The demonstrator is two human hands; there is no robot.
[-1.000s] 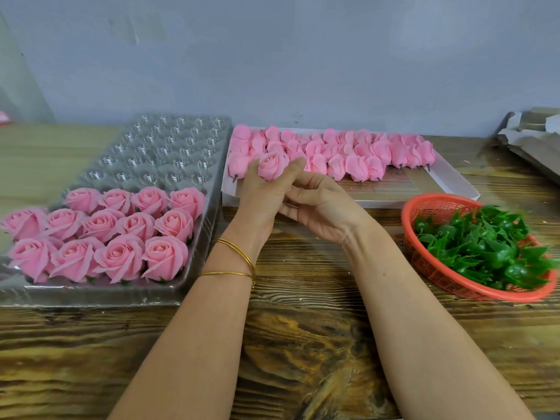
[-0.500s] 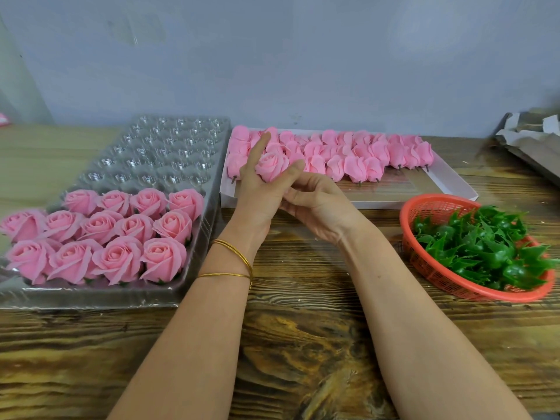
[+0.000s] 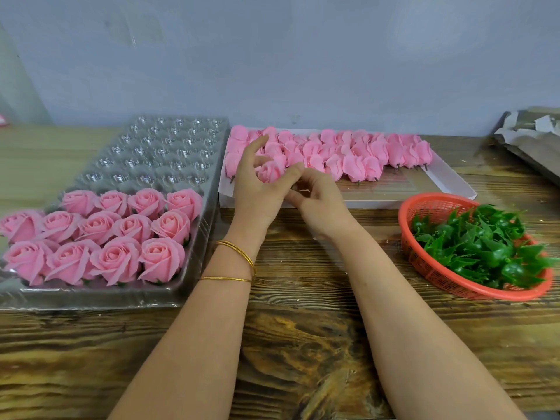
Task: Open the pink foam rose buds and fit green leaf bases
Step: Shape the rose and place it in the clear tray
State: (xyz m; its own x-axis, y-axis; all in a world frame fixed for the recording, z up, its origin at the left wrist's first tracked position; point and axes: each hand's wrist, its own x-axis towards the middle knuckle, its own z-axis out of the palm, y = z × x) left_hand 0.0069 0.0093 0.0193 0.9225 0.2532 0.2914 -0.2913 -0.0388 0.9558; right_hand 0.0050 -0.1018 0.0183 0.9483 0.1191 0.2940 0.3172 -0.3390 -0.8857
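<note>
Holding one pink foam rose bud (image 3: 269, 173) over the near-left part of the white tray (image 3: 448, 180), you had a small, tightly wrapped flower in front of you, its outer petals just loosened and its pale pink matching the closed buds (image 3: 357, 160) lying in rows behind it. Your left hand (image 3: 257, 197) rose from the wooden table (image 3: 303, 344) with its palm turned toward the bud; the thumb pressed the bud's right side and curled fingers met it from the far side, while the forefinger stood lifted and spread apart. Your right hand (image 3: 322, 204) sat just beside and below, touching the left, with its fingers curled in toward the bud's underside; whether they pinched its stem could not be told. Two gold bangles (image 3: 239, 253) circled your left wrist. Opened roses (image 3: 121, 234) filled the near rows of the clear plastic tray (image 3: 157, 147) on the left, and green leaf bases (image 3: 478, 244) lay heaped in the red basket (image 3: 424, 207) on the right.
</note>
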